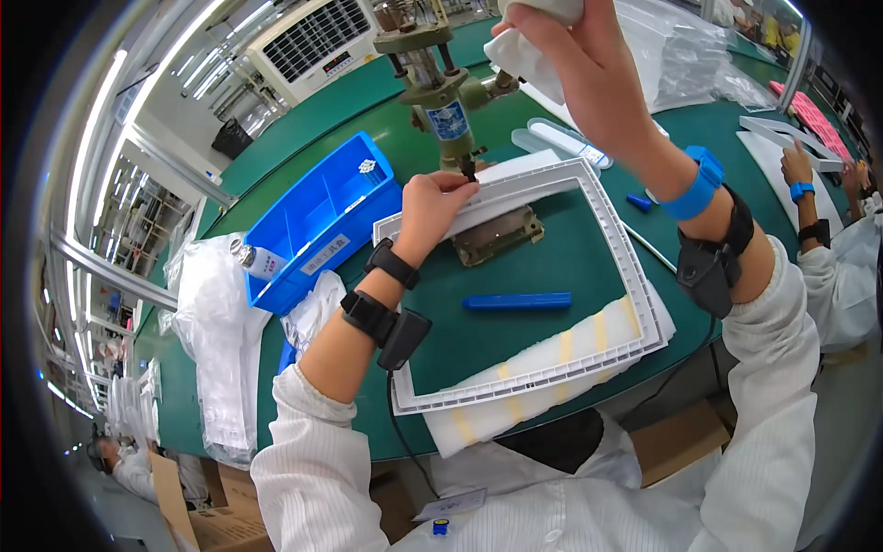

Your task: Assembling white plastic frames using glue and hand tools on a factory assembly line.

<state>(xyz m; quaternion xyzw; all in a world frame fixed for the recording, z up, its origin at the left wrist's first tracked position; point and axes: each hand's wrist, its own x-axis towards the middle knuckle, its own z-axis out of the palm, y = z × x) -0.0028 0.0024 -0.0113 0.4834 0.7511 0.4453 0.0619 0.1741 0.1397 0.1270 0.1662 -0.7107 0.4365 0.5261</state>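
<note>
Two hands work at a green table (pixel 515 331); the left hand (pixel 430 210) presses its closed fingers on the upper edge of a white rectangular frame (pixel 515 382), pinching it just under the tip of a press tool (pixel 440 87); the frame lies flat on the table, over a small metal plate (pixel 498 236) and a white-and-yellow foam sheet (pixel 515 405); the right hand (pixel 589 78) is raised high beside the tool, its fingers wrapped around a white handle (pixel 533 37); a blue bar (pixel 517 301) lies inside the frame; a blue bin (pixel 322 221) stands to the left, near clear plastic bags (pixel 216 340); another person's hand (pixel 796 166) is at the far right.
</note>
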